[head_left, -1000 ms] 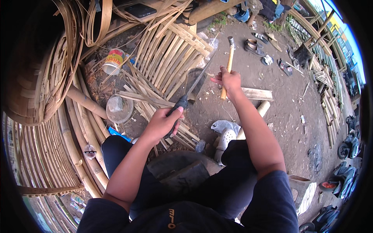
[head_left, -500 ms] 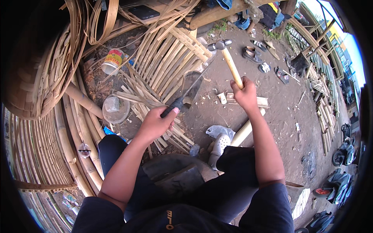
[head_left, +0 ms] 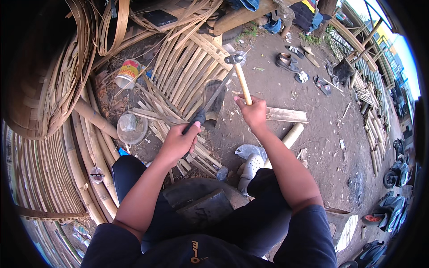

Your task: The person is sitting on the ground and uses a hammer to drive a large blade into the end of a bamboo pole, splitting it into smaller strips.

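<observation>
Left hand (head_left: 178,142), as I watch it from my distant seat, is closed around the black grip of a long tool with a narrow grey metal blade (head_left: 216,96), which points forward and slightly right. Right hand (head_left: 254,114) is wrapped around a dark-headed hammer with a pale wooden handle (head_left: 242,83); its head is near the blade's tip, but whether they touch, I cannot tell. Beyond the left hand lie loose pale bamboo strips (head_left: 154,115), then a slatted bamboo panel (head_left: 190,73). Farther, I see dark shoes (head_left: 290,67) on brown ground (head_left: 335,147), toward the right.
</observation>
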The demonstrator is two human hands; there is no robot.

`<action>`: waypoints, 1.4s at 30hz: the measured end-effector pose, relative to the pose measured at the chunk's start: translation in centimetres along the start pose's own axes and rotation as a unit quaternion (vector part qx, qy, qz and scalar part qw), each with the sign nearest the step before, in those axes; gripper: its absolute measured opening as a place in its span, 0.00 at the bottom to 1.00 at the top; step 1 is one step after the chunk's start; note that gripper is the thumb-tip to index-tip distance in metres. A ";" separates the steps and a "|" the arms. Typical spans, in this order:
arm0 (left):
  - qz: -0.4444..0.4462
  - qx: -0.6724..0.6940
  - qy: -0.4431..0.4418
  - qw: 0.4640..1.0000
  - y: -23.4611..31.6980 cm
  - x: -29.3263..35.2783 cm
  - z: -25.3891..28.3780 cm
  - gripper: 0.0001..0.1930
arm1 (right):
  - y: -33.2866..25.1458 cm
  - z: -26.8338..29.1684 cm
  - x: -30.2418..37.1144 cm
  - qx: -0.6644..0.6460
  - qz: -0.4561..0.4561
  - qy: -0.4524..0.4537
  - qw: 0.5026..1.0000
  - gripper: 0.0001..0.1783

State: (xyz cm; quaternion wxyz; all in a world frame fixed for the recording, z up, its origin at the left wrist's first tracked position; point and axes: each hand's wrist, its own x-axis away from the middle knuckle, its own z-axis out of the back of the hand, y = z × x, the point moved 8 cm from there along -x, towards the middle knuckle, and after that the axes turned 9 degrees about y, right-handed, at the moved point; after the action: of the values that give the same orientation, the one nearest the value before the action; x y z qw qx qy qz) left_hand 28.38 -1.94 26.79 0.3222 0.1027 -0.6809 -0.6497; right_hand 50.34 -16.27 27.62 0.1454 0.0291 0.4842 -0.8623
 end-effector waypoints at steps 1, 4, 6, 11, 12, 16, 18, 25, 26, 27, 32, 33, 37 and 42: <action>0.003 -0.002 -0.002 1.000 0.0 0.1 -0.1 0.19 | 0.0 -0.2 0.0 -0.008 -0.004 0.004 1.000 0.18; 0.005 -0.005 -0.002 1.000 -0.1 0.5 -0.3 0.20 | 0.1 -0.7 -0.2 -0.024 -0.010 0.018 1.000 0.19; 0.009 -0.004 0.001 1.000 -0.2 0.7 -0.2 0.20 | 0.1 -1.1 -0.3 -0.026 -0.012 0.022 0.999 0.20; 0.009 -0.008 -0.013 1.000 -0.2 1.0 -0.1 0.20 | 0.3 -2.4 -0.7 -0.027 0.006 0.039 0.999 0.19; 0.009 -0.004 -0.017 1.000 -0.2 1.1 -0.2 0.20 | 0.5 -2.7 -0.7 -0.017 0.009 0.040 0.999 0.19; 0.011 0.018 -0.017 1.000 -0.1 1.6 -0.4 0.18 | 0.7 -3.5 -0.7 -0.021 0.001 0.045 0.999 0.17; 0.011 0.020 -0.013 1.000 -0.1 1.6 -0.2 0.18 | 0.3 -3.6 -0.5 -0.029 -0.006 0.045 0.999 0.16; -0.023 -0.011 0.003 1.000 -0.1 1.9 -0.1 0.17 | -0.4 -4.0 -0.6 0.003 0.049 0.068 0.996 0.14; -0.028 -0.011 0.008 1.000 -0.1 2.1 0.0 0.17 | -0.6 -4.1 -0.5 0.003 0.057 0.070 0.996 0.14; -0.057 -0.031 0.025 0.998 -0.1 2.0 0.3 0.17 | -0.6 -4.2 -0.6 0.005 0.054 0.070 0.996 0.14; -0.088 -0.020 0.071 0.993 -0.1 1.5 1.1 0.20 | -1.1 -3.9 -0.6 0.001 0.053 0.074 0.996 0.13; -0.085 -0.022 0.066 0.994 -0.2 1.5 1.2 0.20 | -0.9 -3.9 -0.7 0.003 0.055 0.074 0.996 0.14; -0.061 -0.008 0.049 0.997 -0.2 1.6 0.9 0.19 | -0.1 -3.9 -1.0 -0.002 0.068 0.079 0.995 0.14; -0.042 0.011 0.019 0.999 0.2 1.9 0.6 0.18 | -0.1 -4.1 -1.1 0.014 0.061 0.069 0.996 0.15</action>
State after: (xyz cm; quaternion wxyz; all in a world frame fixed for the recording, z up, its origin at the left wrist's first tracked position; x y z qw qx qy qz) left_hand 26.61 -2.46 27.61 0.3064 0.1467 -0.6766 -0.6533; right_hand 51.00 -12.52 25.76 0.1636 0.1195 0.4785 -0.8544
